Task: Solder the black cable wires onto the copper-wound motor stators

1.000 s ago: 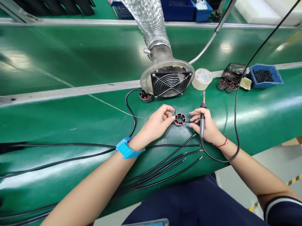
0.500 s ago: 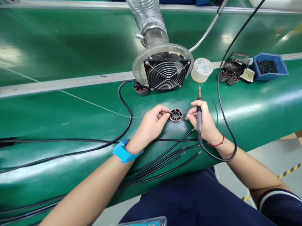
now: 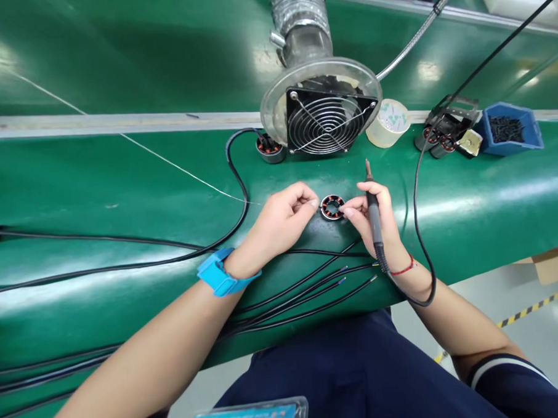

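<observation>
A small motor stator (image 3: 332, 215), ring-shaped with copper windings and black inner parts, lies on the green bench between my hands. My left hand (image 3: 288, 218) is closed in a pinch beside its left edge, with a tiny dark piece at the fingertips that is too small to name. My right hand (image 3: 385, 220) carries a soldering iron (image 3: 374, 220), tip pointing away from me. The thumb and a finger of that same hand meet at the stator's right edge; whether they pinch a lead there is unclear.
A fume extractor (image 3: 327, 125) hangs behind the stator. Beyond it are a tape roll (image 3: 388, 125), motor parts (image 3: 443, 146) and a blue bin (image 3: 511, 138) of small black pieces. Black cables (image 3: 301, 294) with stripped ends lie nearest me. A solder strand (image 3: 180, 167) crosses the left.
My right fingertips have moved left to the stator's right edge; a thin dark lead showed between them and the ring before. The whole view has shifted slightly.
</observation>
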`<state>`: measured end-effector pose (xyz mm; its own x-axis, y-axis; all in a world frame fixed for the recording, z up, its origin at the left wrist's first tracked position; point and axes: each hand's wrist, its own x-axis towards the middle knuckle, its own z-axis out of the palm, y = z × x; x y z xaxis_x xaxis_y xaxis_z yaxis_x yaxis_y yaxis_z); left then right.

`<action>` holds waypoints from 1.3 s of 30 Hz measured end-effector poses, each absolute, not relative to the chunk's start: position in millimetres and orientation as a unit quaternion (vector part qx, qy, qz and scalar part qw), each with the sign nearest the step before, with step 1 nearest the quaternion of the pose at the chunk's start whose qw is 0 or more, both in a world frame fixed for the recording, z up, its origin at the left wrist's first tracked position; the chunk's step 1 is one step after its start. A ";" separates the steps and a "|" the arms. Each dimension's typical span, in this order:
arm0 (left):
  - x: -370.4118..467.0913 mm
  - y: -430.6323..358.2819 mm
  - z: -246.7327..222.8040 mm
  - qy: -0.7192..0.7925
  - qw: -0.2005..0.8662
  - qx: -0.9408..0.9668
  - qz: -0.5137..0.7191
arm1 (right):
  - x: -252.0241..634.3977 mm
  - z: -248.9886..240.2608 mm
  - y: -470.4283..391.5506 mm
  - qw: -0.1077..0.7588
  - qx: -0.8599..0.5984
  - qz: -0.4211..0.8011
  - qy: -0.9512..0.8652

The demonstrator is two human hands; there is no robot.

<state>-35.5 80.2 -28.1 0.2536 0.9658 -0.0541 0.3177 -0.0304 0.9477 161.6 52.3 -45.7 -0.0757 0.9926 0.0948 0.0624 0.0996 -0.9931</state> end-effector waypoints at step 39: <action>-67.6 95.6 -32.2 0.448 0.601 0.636 0.182 | 161.9 -37.7 63.5 0.421 -0.532 0.400 -0.617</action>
